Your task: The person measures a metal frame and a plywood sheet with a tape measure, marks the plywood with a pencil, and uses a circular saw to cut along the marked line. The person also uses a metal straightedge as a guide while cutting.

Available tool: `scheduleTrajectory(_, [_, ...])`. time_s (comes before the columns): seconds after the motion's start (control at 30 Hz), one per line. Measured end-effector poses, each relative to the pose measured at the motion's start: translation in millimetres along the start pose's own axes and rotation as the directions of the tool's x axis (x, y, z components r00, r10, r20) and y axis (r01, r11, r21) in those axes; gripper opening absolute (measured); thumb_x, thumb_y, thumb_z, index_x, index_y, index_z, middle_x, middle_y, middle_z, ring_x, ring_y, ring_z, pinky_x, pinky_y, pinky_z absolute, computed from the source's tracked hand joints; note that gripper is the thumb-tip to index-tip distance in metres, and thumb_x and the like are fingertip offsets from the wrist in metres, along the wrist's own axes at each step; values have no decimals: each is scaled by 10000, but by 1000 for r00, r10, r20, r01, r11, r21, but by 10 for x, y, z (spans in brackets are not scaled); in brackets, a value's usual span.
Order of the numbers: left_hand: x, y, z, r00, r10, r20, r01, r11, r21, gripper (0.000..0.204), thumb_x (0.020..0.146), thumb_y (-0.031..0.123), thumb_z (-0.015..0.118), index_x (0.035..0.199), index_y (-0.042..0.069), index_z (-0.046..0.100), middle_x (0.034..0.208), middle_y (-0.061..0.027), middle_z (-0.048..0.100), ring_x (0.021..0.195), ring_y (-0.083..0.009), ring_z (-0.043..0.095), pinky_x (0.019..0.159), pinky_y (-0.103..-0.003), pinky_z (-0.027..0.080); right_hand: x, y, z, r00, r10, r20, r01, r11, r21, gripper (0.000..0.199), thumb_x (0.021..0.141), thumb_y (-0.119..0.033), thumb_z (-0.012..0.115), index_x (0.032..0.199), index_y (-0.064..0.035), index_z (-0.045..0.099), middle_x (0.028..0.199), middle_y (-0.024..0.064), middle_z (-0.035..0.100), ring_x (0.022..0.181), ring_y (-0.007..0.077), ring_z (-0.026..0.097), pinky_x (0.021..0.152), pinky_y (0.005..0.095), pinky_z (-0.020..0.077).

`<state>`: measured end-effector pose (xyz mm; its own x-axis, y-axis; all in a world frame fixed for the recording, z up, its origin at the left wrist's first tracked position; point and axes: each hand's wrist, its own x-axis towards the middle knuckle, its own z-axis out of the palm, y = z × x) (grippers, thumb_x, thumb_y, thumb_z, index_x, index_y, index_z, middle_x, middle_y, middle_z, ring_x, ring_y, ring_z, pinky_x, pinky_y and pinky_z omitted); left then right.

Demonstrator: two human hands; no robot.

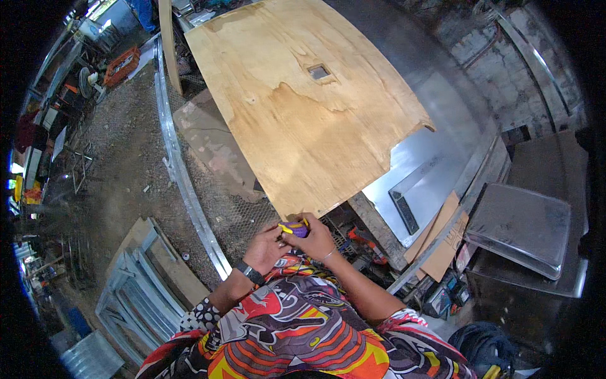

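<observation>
Close to my body, in front of my patterned shirt, a small purple and yellow tape measure (298,230) sits between my hands. My right hand (317,242) is wrapped round its purple body. From the other side my left hand (264,251), with a dark watch on the wrist, has its fingers bent against the yellow end. Just beyond both hands lies the near corner of a large plywood sheet (303,132). A small square hole is cut through the sheet, and brown stains mark its surface.
Shiny sheet metal (429,170) lies under the plywood's right side, with a dark-edged square (404,211) on it. Cardboard strips (445,243) and a grey tray-like panel (521,227) are at right. A long metal bar (180,180) and metal frames (142,290) are at left.
</observation>
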<state>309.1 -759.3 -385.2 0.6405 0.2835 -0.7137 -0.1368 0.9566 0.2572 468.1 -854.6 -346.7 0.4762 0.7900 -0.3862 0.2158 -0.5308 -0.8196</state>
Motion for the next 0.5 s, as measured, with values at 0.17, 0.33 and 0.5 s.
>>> scheduleTrajectory(0.17, [22,-282,33,992,123,-36,-118,985,128,201,1001,122,640,1173,22,606,1136,-108,677,1026,-229,666,918,-403,554,152,312,-251,985,-149,86,151,989,-10,613,742,-362,913,1195,-31,668,1106,140,736,1001,215,709,903,343,553])
scheduleTrajectory(0.33, [153,-475,-189,896,342,-283,-254,918,305,208,957,161,725,1072,33,608,975,-70,653,842,-187,669,710,-338,576,529,642,-1152,991,-62,116,73,993,-92,570,754,-271,900,1209,-18,669,1136,128,744,1014,188,701,918,333,555])
scheduleTrajectory(0.5, [420,-710,-434,862,396,-317,-176,820,545,311,941,211,755,1108,-4,606,905,-66,650,759,-161,654,611,-308,554,1062,894,-2415,994,110,26,-108,991,-74,511,738,-204,899,1136,-2,650,1065,98,729,925,189,681,860,320,554])
